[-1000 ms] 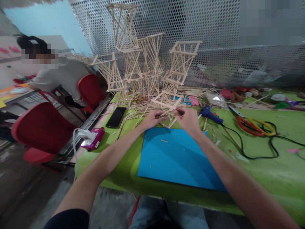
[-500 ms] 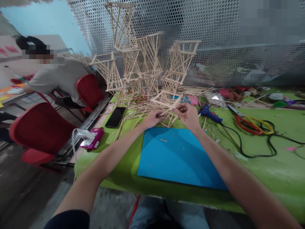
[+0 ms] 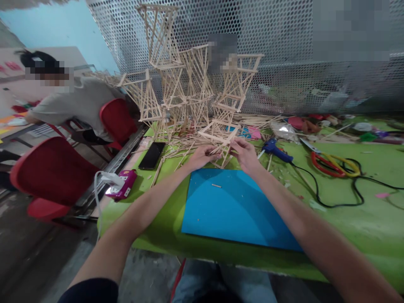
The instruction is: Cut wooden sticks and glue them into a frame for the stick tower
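Note:
A small frame of thin wooden sticks is held at the far edge of a blue sheet. My left hand closes on the left side of this frame, its fingertips partly hidden behind the sticks. On the other side, my right hand pinches the frame near its right corner, thumb and fingers close together. Just beyond, a tall structure of joined wooden sticks stands with several towers. Loose wooden sticks lie in a heap around its base.
A blue glue gun lies right of my hands, its black cord trailing past scissors. On the left are a phone and a purple power strip. A person sits beyond red chairs. Perforated metal borders the table's back.
My right hand has shifted slightly left along the stick frame, and its fingers sit closer to it. My left hand keeps nearly the same place. The whole view has drifted a little.

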The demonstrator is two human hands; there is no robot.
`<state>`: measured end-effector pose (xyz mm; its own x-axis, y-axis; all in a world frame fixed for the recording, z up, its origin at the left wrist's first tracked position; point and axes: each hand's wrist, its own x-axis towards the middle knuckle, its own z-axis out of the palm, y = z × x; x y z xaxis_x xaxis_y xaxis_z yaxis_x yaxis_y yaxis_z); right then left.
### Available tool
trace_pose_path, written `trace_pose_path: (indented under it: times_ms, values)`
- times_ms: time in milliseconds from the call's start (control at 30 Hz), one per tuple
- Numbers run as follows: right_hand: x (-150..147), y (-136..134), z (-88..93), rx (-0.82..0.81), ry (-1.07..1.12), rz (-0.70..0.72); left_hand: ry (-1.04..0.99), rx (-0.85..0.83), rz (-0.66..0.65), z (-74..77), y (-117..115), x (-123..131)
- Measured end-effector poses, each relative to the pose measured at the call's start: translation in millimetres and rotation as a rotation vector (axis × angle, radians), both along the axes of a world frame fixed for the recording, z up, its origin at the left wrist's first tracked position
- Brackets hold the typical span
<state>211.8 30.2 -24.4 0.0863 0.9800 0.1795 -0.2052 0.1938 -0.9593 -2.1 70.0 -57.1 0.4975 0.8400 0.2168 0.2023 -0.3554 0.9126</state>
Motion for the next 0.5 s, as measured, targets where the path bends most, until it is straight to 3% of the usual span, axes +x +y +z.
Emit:
trace_pose_path:
  times_ms: [500]
  values:
    - [-0.4, -0.1, -2.1, -0.015, 0.093, 0.024, 0.038, -0.038, -0.024, 3.6, -0.9, 0.0]
